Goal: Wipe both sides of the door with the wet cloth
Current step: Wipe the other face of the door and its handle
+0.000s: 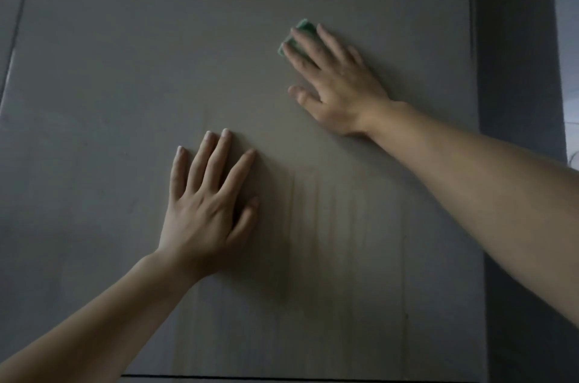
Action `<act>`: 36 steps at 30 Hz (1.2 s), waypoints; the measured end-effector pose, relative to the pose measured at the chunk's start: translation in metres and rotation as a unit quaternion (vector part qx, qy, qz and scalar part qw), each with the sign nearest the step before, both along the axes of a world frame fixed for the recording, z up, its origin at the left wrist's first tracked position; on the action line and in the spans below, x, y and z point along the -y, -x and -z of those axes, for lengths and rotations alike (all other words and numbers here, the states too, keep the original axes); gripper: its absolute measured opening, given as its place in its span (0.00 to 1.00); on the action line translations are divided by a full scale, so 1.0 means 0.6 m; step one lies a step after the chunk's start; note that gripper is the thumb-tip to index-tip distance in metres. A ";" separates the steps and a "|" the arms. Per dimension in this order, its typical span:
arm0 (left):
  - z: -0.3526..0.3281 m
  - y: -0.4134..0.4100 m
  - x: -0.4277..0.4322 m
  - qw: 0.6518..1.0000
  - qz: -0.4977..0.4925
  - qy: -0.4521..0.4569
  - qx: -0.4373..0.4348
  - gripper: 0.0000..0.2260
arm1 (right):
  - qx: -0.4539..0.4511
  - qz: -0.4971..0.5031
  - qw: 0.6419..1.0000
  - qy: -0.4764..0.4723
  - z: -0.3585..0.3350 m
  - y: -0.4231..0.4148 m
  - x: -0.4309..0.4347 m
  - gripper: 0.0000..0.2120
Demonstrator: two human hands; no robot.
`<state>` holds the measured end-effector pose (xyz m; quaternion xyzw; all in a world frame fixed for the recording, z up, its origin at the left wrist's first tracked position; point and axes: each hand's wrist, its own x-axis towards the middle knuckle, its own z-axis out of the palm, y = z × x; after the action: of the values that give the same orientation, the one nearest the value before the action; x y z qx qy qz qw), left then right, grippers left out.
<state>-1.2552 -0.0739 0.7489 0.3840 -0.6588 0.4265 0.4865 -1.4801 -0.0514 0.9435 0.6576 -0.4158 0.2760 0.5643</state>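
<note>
Right hand (333,82) flat, fingers spread, pressing small green folded cloth (297,35) under fingertips against plain grey door (156,54). Left hand (208,207) lower-left, splayed flat on door, nothing held.

A big grey door (125,69) fills most of the frame. In the lower middle, the left hand (206,210) lies flat on the door with its fingers spread and straight. In the upper right, the right hand (335,85) presses a green cloth (297,35) flat against the door (only a small bit of cloth peeks out past the fingertips). The two hands are well apart. Faint up-and-down streaks (329,241) show on the door in the lower middle. A darker strip (517,69) runs down the right edge.
</note>
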 end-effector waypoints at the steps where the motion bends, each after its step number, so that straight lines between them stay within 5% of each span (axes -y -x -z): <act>1: 0.000 0.000 0.000 1.000 -0.002 0.000 0.002 0.30 | 0.045 0.003 0.999 0.010 -0.019 0.030 0.000 0.37; 5: -0.001 0.003 -0.001 1.000 -0.002 0.004 -0.003 0.30 | 0.248 -0.017 0.968 0.014 -0.046 0.094 -0.008 0.32; 10: -0.002 -0.002 0.001 1.000 -0.006 -0.002 0.005 0.30 | -0.005 -0.022 1.000 0.012 0.146 0.063 -0.004 0.36; 12: -0.001 -0.003 0.001 1.000 -0.005 -0.002 0.006 0.30 | -0.043 0.000 0.999 0.015 0.200 0.118 -0.003 0.34; 18: 0.000 0.003 -0.002 1.000 0.001 -0.007 0.001 0.30 | 0.252 -0.025 0.966 0.046 0.224 0.205 -0.010 0.35; 24: 0.048 -0.017 -0.025 0.998 0.011 -0.059 -0.006 0.31 | 0.051 -0.020 0.998 0.017 0.365 0.171 -0.011 0.33; 28: 0.066 -0.045 -0.024 0.997 0.011 -0.079 -0.023 0.31 | 0.246 -0.023 0.967 0.063 0.311 0.203 -0.006 0.33; 30: 0.067 -0.047 -0.020 0.997 0.011 -0.077 -0.022 0.31 | 0.272 -0.030 0.958 0.080 0.338 0.165 -0.001 0.34; 36: 0.070 -0.048 -0.016 0.997 0.003 -0.072 -0.017 0.31 | 0.038 -0.045 0.998 0.000 0.458 0.089 -0.005 0.34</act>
<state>-1.2261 -0.0643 0.7069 0.4232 -0.6802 0.3703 0.4701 -1.5335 -0.0485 0.6689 0.6646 -0.4076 0.3257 0.5348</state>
